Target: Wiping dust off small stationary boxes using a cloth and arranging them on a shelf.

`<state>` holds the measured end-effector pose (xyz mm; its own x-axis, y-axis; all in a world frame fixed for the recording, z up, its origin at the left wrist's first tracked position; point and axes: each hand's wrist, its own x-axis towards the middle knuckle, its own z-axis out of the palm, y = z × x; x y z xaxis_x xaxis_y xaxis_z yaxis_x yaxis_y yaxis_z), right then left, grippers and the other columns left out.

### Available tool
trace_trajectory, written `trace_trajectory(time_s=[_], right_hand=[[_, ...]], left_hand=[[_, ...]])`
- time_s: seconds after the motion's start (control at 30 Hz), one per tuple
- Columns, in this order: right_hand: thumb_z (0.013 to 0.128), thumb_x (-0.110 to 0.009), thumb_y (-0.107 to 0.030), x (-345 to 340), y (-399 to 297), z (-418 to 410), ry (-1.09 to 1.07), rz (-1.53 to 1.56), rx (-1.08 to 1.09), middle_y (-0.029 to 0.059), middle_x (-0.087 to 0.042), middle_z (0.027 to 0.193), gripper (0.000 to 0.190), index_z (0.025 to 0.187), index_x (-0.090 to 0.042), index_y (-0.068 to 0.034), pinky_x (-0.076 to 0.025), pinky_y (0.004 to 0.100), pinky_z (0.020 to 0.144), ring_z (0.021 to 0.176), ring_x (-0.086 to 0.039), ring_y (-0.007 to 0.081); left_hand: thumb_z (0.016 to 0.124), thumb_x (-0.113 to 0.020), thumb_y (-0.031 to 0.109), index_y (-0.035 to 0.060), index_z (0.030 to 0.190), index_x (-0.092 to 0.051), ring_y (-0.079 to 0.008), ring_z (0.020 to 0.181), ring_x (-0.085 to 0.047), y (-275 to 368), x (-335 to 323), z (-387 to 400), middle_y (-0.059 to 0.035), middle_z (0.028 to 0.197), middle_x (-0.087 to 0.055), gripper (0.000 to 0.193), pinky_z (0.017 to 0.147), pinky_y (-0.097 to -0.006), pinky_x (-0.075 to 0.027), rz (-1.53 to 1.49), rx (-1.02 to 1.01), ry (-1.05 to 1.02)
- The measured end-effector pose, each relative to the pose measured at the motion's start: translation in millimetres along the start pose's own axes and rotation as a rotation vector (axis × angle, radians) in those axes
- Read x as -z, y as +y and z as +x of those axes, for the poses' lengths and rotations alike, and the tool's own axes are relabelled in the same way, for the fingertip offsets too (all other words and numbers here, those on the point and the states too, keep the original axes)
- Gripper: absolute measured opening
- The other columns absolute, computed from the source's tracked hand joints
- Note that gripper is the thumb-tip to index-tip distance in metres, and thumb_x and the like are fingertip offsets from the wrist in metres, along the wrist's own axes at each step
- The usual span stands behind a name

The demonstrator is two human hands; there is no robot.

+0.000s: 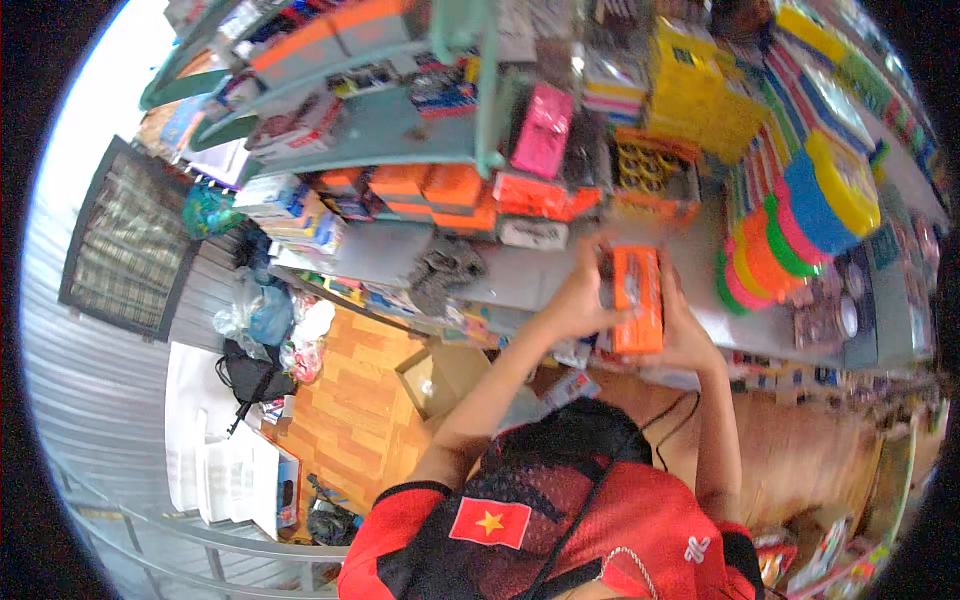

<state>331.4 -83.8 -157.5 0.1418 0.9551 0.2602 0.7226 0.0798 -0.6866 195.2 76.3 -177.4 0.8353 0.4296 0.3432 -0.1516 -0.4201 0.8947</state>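
Between my two hands I hold an orange cardboard box [637,300] just above the shelf's front edge. My left hand [583,296] grips its left side, with the thumb across the front. My right hand [679,322] is pressed along the opposite side. Writing on the box is blurred. Behind it, an open orange carton [656,176] holds several round yellow-and-black items. A bright pink packet [541,131] leans at the back, above a red-orange package [536,196] and a small white box [534,234].
Stacked orange boxes [442,191] and a crumpled grey cloth [446,270] sit on the grey shelf [375,244] to the left. Nested colourful plastic baskets [795,225] lean at the right. An open cardboard box [442,375] stands on the wooden floor [360,390].
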Motion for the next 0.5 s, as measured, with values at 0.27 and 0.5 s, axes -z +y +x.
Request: trace_trajectory(time_s=[0.27, 0.5], right_hand=[[0.049, -0.088, -0.048, 2.3, -6.8, 9.6, -0.128, -0.065, -0.015, 0.0302, -0.001, 0.153, 0.142, 0.150, 0.002, -0.003, -0.017, 0.0481, 0.115, 0.144, -0.004, 0.0422], [0.049, -0.091, -0.045, -63.4, -40.7, 9.1, 0.196, 0.244, -0.027, 0.0273, -0.013, 0.148, 0.112, 0.131, -0.022, -0.011, -0.027, 0.0474, 0.109, 0.137, -0.025, 0.0386]], left_hand=[[0.070, -0.082, 0.041, 0.0013, 0.132, -0.013, -0.0320, 0.124, -0.041, -2.9, 8.2, -2.8, -0.0192, 0.126, -0.034, 0.101, 0.106, -0.0411, -0.034, 0.009, 0.016, -0.087], [0.074, -0.077, 0.052, 0.0017, 0.132, -0.013, -0.0303, 0.119, -0.042, -17.4, 41.5, -17.9, -0.0181, 0.122, -0.036, 0.100, 0.101, -0.0413, -0.037, -0.154, -0.104, -0.117]])
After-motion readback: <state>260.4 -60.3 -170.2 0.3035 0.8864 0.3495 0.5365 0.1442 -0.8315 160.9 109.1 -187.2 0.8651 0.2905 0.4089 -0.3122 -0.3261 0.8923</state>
